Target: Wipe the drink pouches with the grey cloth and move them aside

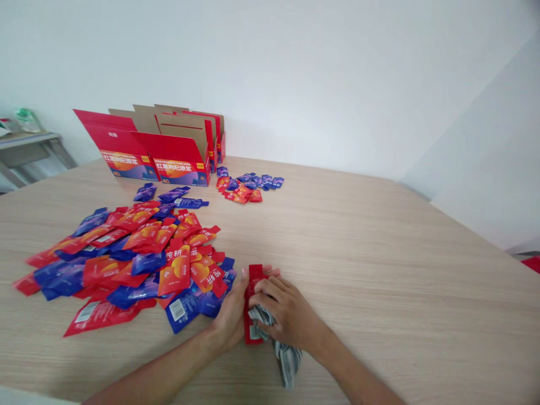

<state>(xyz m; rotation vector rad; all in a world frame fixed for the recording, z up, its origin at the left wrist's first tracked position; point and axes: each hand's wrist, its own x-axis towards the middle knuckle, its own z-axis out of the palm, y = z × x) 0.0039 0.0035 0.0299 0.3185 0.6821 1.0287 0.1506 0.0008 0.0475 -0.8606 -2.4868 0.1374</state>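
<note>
The left hand clamps the flat red plastic pouch, the right hand grips the crumpled grey-striped cloth; light strokes toward six o'clock should avoid creases.

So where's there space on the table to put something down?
The widest bare patch of the table is right of the right hand, back to the wall. A smaller one lies between that hand and the small pouch cluster. The left is crowded: the big pouch pile runs up beside the left hand, with red boxes behind.

Cartons and heaped sachets suggest a workroom.
</note>
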